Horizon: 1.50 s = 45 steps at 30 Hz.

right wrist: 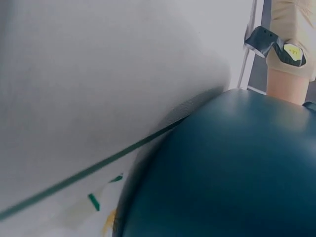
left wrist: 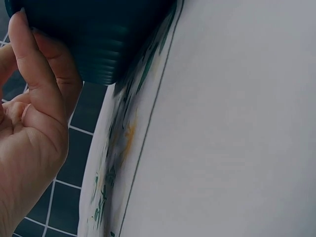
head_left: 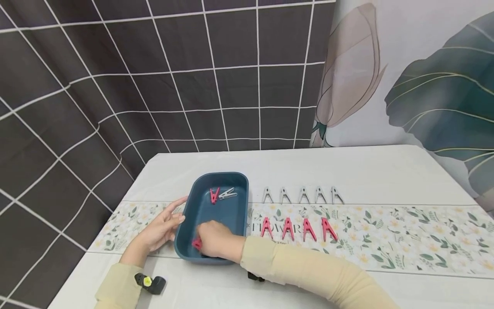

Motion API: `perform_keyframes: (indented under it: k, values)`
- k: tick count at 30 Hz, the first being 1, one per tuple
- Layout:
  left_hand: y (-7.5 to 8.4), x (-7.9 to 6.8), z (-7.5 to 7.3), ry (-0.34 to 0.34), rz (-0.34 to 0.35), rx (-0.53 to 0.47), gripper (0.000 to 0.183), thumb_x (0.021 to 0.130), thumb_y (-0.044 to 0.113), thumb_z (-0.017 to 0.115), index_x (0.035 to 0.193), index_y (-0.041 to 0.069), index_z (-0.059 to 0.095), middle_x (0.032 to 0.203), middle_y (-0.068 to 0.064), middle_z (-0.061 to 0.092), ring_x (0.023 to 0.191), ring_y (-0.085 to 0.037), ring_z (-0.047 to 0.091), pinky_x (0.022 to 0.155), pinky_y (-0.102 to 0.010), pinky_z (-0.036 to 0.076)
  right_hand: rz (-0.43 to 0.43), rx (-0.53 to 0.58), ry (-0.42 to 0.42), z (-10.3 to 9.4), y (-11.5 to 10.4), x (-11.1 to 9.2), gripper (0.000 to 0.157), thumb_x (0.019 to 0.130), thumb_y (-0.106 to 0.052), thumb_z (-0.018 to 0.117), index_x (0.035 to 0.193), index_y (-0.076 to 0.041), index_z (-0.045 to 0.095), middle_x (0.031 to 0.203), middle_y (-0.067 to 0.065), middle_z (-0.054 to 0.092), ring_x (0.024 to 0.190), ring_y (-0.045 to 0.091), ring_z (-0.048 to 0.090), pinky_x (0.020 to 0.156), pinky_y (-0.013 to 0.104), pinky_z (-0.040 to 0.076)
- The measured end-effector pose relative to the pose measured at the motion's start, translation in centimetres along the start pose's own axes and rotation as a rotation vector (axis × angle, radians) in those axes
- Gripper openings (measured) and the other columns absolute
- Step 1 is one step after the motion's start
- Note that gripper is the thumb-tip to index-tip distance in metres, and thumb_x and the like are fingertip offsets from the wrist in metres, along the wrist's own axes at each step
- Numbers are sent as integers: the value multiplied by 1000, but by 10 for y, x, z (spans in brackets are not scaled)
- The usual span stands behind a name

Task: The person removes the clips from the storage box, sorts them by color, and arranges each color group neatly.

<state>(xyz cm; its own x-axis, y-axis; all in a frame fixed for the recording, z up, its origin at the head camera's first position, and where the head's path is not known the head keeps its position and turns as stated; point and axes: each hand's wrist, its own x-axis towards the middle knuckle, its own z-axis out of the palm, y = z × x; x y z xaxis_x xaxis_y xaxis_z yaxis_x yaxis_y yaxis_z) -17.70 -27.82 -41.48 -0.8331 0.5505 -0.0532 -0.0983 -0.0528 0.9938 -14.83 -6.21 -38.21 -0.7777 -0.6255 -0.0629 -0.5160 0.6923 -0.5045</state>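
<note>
A dark blue plastic bin sits on the white table, left of the middle. My left hand rests against its left side, fingers fairly straight along the outer wall; the left wrist view has this hand beside the ribbed wall. Inside the front of the bin, my right hand holds a red clothespin, partly covered by the fingers. Farther back in the bin lie another red clothespin and a grey clothespin. In the right wrist view the bin wall hides the right hand.
Right of the bin stands a row of several grey clothespins. Nearer me is a row of several red clothespins on a floral printed band. A dark gridded curtain hangs behind and to the left.
</note>
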Motion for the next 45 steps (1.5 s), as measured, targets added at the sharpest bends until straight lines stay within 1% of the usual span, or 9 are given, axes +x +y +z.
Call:
perform_keyframes:
  k: [4,7,10,15,21,28,32,36,45]
  values:
    - [-2,-2,0,-9,-3,-20,60,100,2,39,152,19,13,110,0,60,75,-3,64,48,-12,50,1,18,0,0,0,-2,29,76,-2,70,55,-13,53,49,-5,45,46,8,42,41,19,32]
    - [-3,-2,-1,-6,-5,-24,60,100,2,38,152,19,13,112,-2,59,77,-4,65,49,-12,50,2,26,8,0,-1,-3,30,76,-2,69,55,-13,51,49,-5,44,46,8,42,40,19,31]
    - [-3,-2,-1,1,-10,-23,60,100,2,39,152,18,13,113,-2,59,79,-5,66,49,-12,51,6,49,18,-2,-1,-5,24,78,-4,69,61,-12,53,52,-5,46,49,8,44,42,19,33]
    - [-3,-2,-1,14,-21,-11,59,101,4,39,151,21,15,115,-2,57,79,-5,66,49,-12,50,-34,48,38,-7,-1,-10,14,79,-6,69,74,-12,58,59,-6,49,52,7,45,45,17,35]
    - [-3,-1,-1,18,-23,-3,59,101,3,39,151,21,15,115,-2,58,81,-6,66,48,-12,50,-91,69,84,-17,3,-22,9,81,-9,69,79,-12,61,58,-8,48,49,4,42,45,14,34]
    - [-2,-1,0,34,-33,6,61,100,3,41,152,17,12,117,-2,58,82,-7,67,48,-13,50,-153,101,203,-30,14,-41,9,80,-14,75,85,-12,68,80,-4,60,68,4,45,59,13,39]
    - [-1,-1,0,45,-34,12,61,100,4,42,152,19,14,118,-4,58,82,-8,67,48,-13,51,-186,188,256,-37,20,-55,10,80,-10,75,86,-9,67,80,-1,60,71,5,51,64,12,44]
    - [0,-1,0,47,-35,16,61,100,4,42,152,19,14,119,-4,57,80,-7,66,48,-13,51,-182,288,276,-44,28,-68,10,80,-7,74,87,-6,66,80,2,60,72,7,57,65,13,49]
    - [1,-1,2,41,-28,49,62,100,5,42,152,18,12,115,-4,58,78,-5,64,47,-12,49,-215,316,414,-62,57,-94,13,80,-4,73,91,-4,66,83,2,63,74,7,58,65,20,53]
